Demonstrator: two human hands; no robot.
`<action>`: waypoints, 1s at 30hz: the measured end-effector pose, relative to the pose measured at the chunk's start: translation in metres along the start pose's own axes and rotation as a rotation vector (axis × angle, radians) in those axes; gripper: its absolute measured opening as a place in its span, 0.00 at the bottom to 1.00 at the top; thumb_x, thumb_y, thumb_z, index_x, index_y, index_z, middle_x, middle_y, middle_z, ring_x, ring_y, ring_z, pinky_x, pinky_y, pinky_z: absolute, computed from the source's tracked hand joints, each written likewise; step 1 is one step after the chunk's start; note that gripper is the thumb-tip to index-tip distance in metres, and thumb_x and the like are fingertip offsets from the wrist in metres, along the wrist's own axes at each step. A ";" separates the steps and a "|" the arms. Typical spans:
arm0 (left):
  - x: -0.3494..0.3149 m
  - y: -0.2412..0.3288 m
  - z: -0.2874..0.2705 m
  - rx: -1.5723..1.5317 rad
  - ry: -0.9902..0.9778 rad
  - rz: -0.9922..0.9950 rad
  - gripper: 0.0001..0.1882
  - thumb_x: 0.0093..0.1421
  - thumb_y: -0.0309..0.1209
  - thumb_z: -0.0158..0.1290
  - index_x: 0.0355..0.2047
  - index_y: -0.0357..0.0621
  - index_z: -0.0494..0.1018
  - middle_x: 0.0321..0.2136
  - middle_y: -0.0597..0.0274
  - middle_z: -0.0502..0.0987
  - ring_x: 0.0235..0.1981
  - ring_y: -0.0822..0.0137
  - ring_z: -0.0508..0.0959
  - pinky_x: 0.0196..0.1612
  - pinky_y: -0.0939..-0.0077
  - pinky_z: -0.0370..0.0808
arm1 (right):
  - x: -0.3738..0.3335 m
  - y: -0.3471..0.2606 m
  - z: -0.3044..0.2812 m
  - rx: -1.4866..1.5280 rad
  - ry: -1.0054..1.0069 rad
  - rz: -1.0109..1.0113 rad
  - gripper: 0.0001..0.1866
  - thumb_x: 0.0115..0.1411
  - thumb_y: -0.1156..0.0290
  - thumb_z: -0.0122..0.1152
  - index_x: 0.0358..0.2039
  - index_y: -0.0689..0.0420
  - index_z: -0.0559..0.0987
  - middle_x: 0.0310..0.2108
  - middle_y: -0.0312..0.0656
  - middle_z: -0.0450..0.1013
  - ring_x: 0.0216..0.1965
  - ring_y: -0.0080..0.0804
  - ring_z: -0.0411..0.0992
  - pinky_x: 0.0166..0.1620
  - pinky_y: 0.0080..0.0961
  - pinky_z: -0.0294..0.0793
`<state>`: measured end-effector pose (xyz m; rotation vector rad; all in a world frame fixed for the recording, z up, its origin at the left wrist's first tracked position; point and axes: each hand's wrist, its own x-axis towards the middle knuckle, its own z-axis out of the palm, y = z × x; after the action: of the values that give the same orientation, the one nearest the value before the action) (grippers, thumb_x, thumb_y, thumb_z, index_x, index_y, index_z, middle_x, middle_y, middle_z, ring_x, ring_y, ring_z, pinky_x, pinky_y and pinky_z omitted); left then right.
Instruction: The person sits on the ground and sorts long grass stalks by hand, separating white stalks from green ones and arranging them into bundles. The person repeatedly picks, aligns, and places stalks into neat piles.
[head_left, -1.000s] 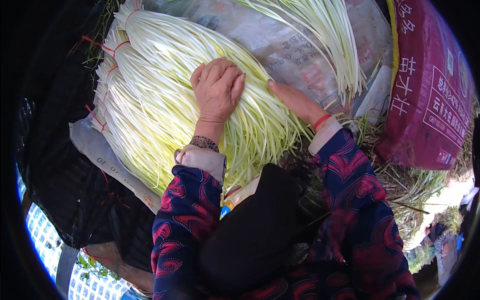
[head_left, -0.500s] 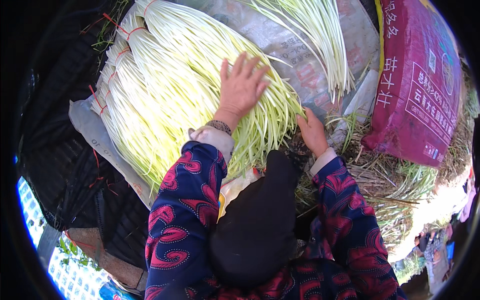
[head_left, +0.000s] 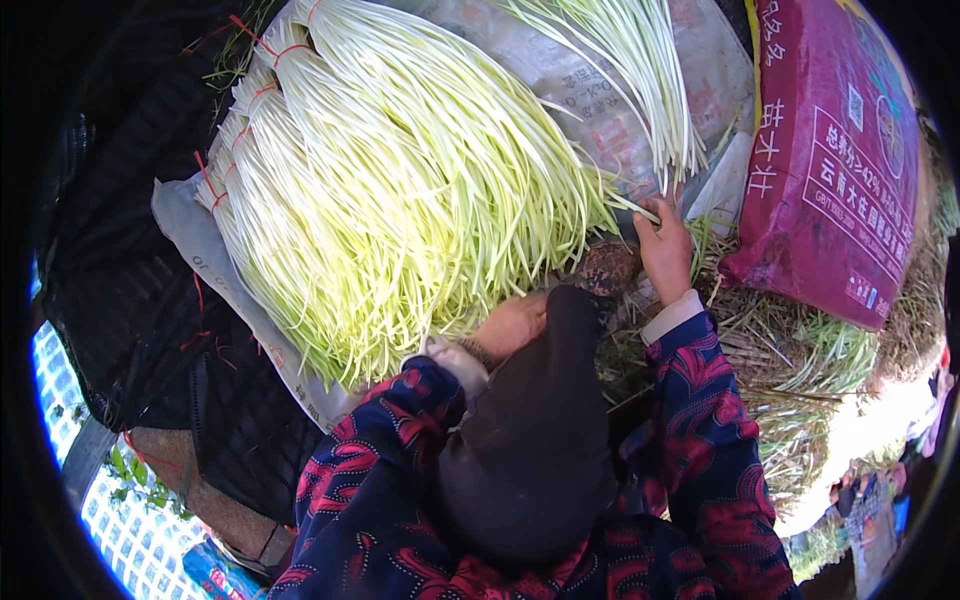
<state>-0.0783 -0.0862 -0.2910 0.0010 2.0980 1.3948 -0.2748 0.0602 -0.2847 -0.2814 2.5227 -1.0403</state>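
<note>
Several bundles of pale yellow-green chives (head_left: 400, 180), tied at their white ends with red string (head_left: 275, 50), lie side by side on a grey-white plastic sack (head_left: 195, 225). At the right edge of the bundles, my right hand (head_left: 665, 255) is closed in a pinch on the tip of a chive stalk (head_left: 625, 203). My left hand (head_left: 508, 328) is low, beside the leafy ends of the chives. Its fingertips are hidden behind my dark-covered knee (head_left: 535, 430). A smaller loose bunch of chives (head_left: 645, 85) lies at the upper right, beyond my right hand.
A full purple-red woven sack (head_left: 840, 190) stands at the right. Dry straw and cut leaves (head_left: 800, 370) cover the ground below it. Black netting (head_left: 110, 240) spreads on the left, with a brown block (head_left: 190, 470) near its lower edge.
My left hand has come off the top of the chives and down toward my knee. The right hand has shifted slightly right, with a stalk tip at its fingers.
</note>
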 end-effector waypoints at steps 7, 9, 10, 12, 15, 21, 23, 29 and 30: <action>-0.108 0.066 -0.067 0.135 0.123 0.073 0.12 0.45 0.28 0.48 0.32 0.42 0.69 0.27 0.58 0.72 0.26 0.60 0.73 0.28 0.73 0.71 | 0.005 -0.021 -0.010 -0.133 0.161 -0.156 0.15 0.44 0.71 0.54 0.36 0.58 0.69 0.35 0.45 0.66 0.39 0.42 0.62 0.43 0.31 0.58; -0.093 0.082 -0.113 0.312 0.539 0.091 0.15 0.41 0.21 0.52 0.33 0.43 0.70 0.30 0.59 0.73 0.32 0.60 0.73 0.34 0.73 0.70 | 0.008 -0.032 -0.011 -0.190 0.213 -0.213 0.18 0.44 0.72 0.54 0.39 0.58 0.67 0.38 0.45 0.65 0.41 0.42 0.61 0.45 0.31 0.57; -0.082 0.085 -0.137 0.395 0.684 0.016 0.16 0.44 0.18 0.48 0.36 0.39 0.68 0.35 0.55 0.71 0.38 0.59 0.71 0.41 0.72 0.67 | 0.010 -0.038 -0.010 -0.156 0.224 -0.243 0.19 0.44 0.72 0.54 0.39 0.58 0.67 0.38 0.45 0.64 0.41 0.42 0.60 0.45 0.31 0.57; -0.050 0.069 -0.186 0.619 1.019 0.057 0.19 0.46 0.24 0.50 0.41 0.42 0.66 0.40 0.54 0.68 0.44 0.56 0.66 0.46 0.68 0.62 | 0.015 -0.059 -0.004 -0.093 0.246 -0.308 0.20 0.44 0.72 0.54 0.40 0.57 0.66 0.39 0.46 0.64 0.42 0.42 0.60 0.46 0.32 0.56; -0.006 0.042 -0.244 0.869 1.185 0.035 0.23 0.52 0.38 0.45 0.48 0.48 0.58 0.49 0.58 0.59 0.53 0.58 0.54 0.53 0.66 0.48 | 0.018 -0.110 0.019 -0.006 0.069 -0.498 0.22 0.44 0.71 0.55 0.43 0.56 0.65 0.41 0.46 0.62 0.44 0.41 0.59 0.47 0.32 0.56; 0.085 -0.025 -0.227 0.871 0.959 -0.376 0.26 0.54 0.49 0.33 0.53 0.59 0.50 0.55 0.62 0.48 0.57 0.58 0.43 0.55 0.55 0.39 | 0.021 -0.121 0.083 -0.294 -0.247 -0.723 0.26 0.45 0.65 0.54 0.47 0.50 0.63 0.49 0.39 0.56 0.51 0.37 0.52 0.51 0.36 0.51; 0.090 -0.028 -0.228 0.851 0.933 -0.356 0.26 0.54 0.48 0.35 0.53 0.60 0.50 0.54 0.60 0.48 0.56 0.56 0.44 0.53 0.53 0.41 | 0.019 -0.111 0.092 -0.396 -0.307 -0.692 0.26 0.46 0.62 0.52 0.48 0.48 0.62 0.52 0.36 0.53 0.55 0.35 0.46 0.53 0.41 0.46; 0.085 -0.026 -0.230 0.813 0.906 -0.394 0.27 0.53 0.48 0.37 0.53 0.60 0.49 0.54 0.61 0.48 0.56 0.58 0.44 0.54 0.53 0.40 | 0.006 -0.110 0.079 -0.383 -0.372 -0.674 0.26 0.48 0.62 0.51 0.49 0.50 0.61 0.52 0.38 0.52 0.55 0.35 0.46 0.53 0.40 0.46; 0.085 -0.026 -0.231 0.812 0.904 -0.395 0.27 0.53 0.48 0.37 0.53 0.60 0.49 0.54 0.61 0.49 0.56 0.58 0.44 0.54 0.53 0.40 | 0.000 -0.108 0.077 -0.369 -0.381 -0.674 0.26 0.48 0.62 0.50 0.49 0.50 0.61 0.52 0.39 0.52 0.55 0.35 0.46 0.53 0.40 0.46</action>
<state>-0.2507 -0.2630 -0.2943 -0.7876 3.0173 0.2072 -0.2377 -0.0643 -0.2580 -1.3645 2.2752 -0.6202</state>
